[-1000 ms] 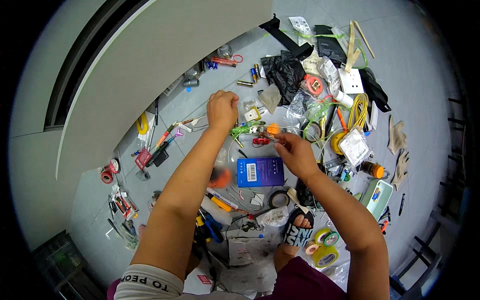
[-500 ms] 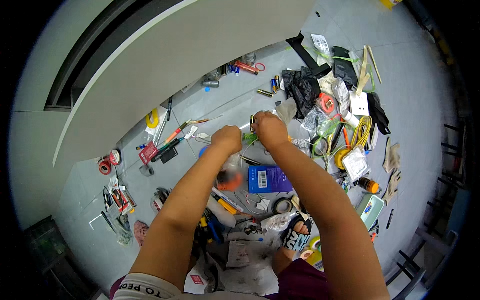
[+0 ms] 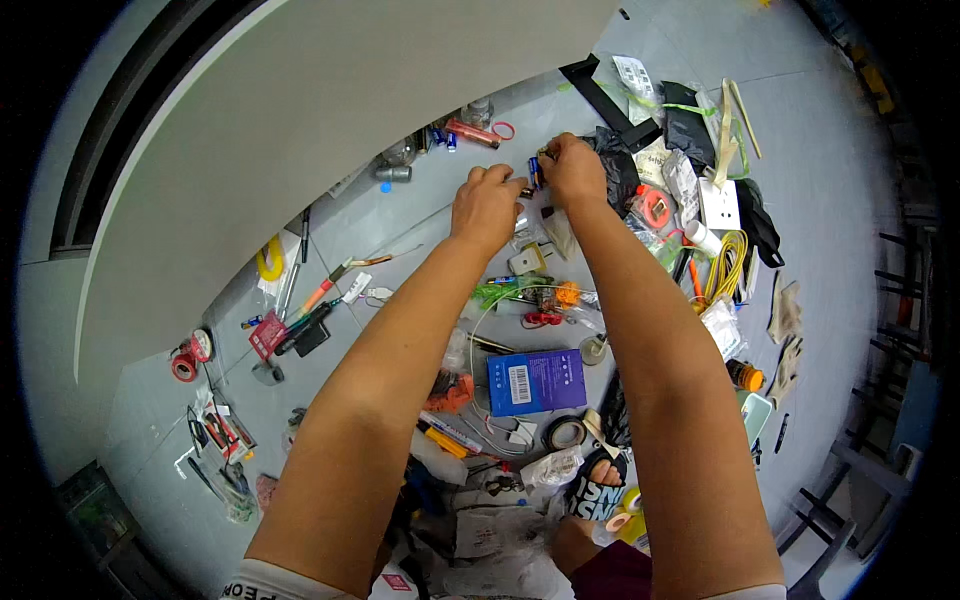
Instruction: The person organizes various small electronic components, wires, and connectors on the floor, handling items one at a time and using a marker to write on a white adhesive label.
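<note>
Batteries (image 3: pixel 533 172), small and blue, sit pinched between both hands at about twelve o'clock above the floor clutter. Left hand (image 3: pixel 487 208) is curled, its fingertips closed against the batteries' left end; right hand (image 3: pixel 573 170) is also curled, fingers closed on the other end. More loose blue batteries (image 3: pixel 441 137) lie at eleven o'clock near a red cylinder (image 3: pixel 473 132). At six o'clock from the hands a blue box (image 3: pixel 536 381) lies flat on the grey floor (image 3: pixel 400 215), with a yellow cable coil (image 3: pixel 728 266) at three o'clock.
</note>
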Available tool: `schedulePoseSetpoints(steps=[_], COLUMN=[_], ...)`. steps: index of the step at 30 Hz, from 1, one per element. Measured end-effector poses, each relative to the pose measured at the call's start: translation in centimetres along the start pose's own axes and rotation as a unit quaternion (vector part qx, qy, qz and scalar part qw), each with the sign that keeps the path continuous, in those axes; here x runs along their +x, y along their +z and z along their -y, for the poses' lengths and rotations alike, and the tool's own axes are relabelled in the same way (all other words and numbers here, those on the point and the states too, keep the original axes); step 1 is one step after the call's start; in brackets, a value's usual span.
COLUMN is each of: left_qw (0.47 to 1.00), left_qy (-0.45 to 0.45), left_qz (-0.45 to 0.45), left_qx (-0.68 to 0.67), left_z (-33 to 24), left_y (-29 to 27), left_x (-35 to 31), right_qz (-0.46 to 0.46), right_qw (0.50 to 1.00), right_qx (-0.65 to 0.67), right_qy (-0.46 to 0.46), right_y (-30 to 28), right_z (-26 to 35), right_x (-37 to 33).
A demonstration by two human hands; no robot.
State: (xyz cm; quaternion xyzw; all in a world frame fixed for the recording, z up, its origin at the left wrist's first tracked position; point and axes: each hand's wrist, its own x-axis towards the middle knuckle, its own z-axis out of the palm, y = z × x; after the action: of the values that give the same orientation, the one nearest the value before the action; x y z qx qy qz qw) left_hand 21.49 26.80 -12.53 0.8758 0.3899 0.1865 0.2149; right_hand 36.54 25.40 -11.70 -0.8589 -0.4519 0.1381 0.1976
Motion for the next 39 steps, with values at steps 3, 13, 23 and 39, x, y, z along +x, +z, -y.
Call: schedulePoseSetpoints(steps=[3, 13, 23, 39], left_qw=[0.999, 0.766, 0.808, 0.977], left_qy=[-0.043, -0.423, -0.306, -0.172], left_qz=[0.001, -0.058, -0.075, 0.0], left_qx=[0.017, -0.481, -0.498, 0.127], left_z=[0.8, 1.5, -2.6, 8.1], left_y=[1.7, 1.1, -1.3, 0.8], left_x=[-0.9, -3.0, -3.1, 7.3], right_qz=[0.064, 0.106, 0.144, 0.102], right_qw=[0.997, 0.985, 0.497, 0.464], right_qx=[-0.052, -0.117, 0.799, 0.825], right_qy=[-0.009, -0.064, 0.306, 0.307], right_y=[0.8, 2.4, 1.9, 3.7], right_z=[1.4, 1.2, 0.4, 0.8], right_x=[-0.8, -3.0, -6.2, -6.9])
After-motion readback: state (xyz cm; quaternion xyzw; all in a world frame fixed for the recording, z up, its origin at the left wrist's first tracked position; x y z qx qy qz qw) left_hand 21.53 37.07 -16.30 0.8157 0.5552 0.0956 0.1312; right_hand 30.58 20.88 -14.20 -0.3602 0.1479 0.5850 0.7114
